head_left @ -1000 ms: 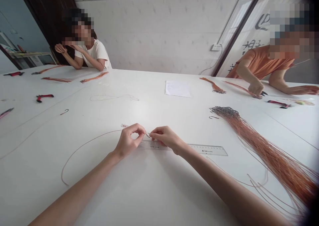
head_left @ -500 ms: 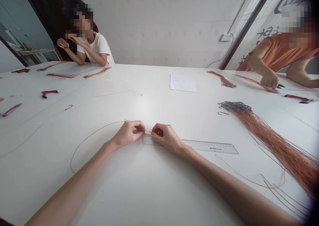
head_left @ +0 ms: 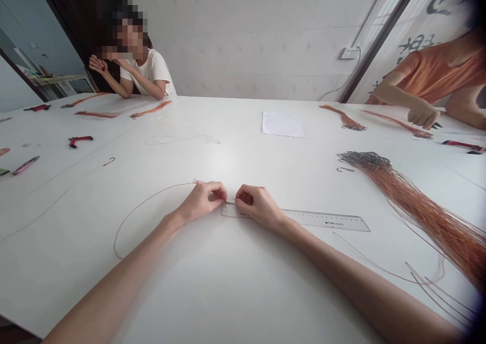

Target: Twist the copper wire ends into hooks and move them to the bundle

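Note:
At the left end of a clear ruler (head_left: 326, 219), my left hand (head_left: 201, 200) and my right hand (head_left: 260, 205) pinch a small fish hook (head_left: 231, 202) between them. Only a short dark piece of the hook shows; the fingertips cover the rest. My right hand rests partly over the ruler's scale. A thin reddish fishing line (head_left: 132, 217) curves out on the table from behind my left hand and passes under my left forearm.
A big bundle of hooks on orange lines (head_left: 413, 197) lies at right, with a loose hook (head_left: 345, 169) beside it. White paper (head_left: 284, 125) and red-handled pliers (head_left: 79, 141) lie farther off. Two people sit across the table, one in white (head_left: 152, 71), one in orange (head_left: 429, 71).
The whole view has shifted slightly, so things appear a little farther right. Both my hands keep their pinch at the ruler's end.

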The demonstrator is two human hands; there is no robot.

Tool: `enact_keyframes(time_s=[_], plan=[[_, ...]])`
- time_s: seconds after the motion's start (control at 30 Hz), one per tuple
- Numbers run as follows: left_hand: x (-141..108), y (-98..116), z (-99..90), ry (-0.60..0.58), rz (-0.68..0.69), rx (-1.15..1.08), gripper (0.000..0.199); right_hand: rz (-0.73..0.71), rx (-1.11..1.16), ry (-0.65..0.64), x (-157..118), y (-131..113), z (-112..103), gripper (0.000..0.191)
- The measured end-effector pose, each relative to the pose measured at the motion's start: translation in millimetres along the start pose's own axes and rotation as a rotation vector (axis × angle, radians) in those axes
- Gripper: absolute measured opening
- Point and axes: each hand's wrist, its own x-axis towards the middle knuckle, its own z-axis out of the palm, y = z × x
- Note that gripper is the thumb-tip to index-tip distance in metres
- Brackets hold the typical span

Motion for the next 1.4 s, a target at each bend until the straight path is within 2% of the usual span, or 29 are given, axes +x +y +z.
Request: enact_keyframes(time_s=[0.57,0.87,1.07,1.3,1.4], plan=[[-0.8,3.0,-2.0,0.026,-0.058,-0.046,0.007,-0.031,-0.030,0.038,0.3,2.0,0.9,0.007],[-1.0,1.0,-0.3,0.022,-0.032,-0.026,0.008,-0.043,-0.024,0.041,-0.3,1.6,0.0,0.008],[-2.6,1.8,0.6,0.038,0.002,0.015,0.008,-0.027,0.111,0.046,-3.3,0.0,-1.5,0.010],[-5.1,14.5,3.2,0.100,0.051,0.028,0.008,-0.008,0.303,0.080,-1.5,0.2,-5.6,0.013],[-5.2,19.3,7.0,0.148,0.080,0.001,0.011,-0.034,0.362,0.099,-1.3,3.1,-5.5,0.008]])
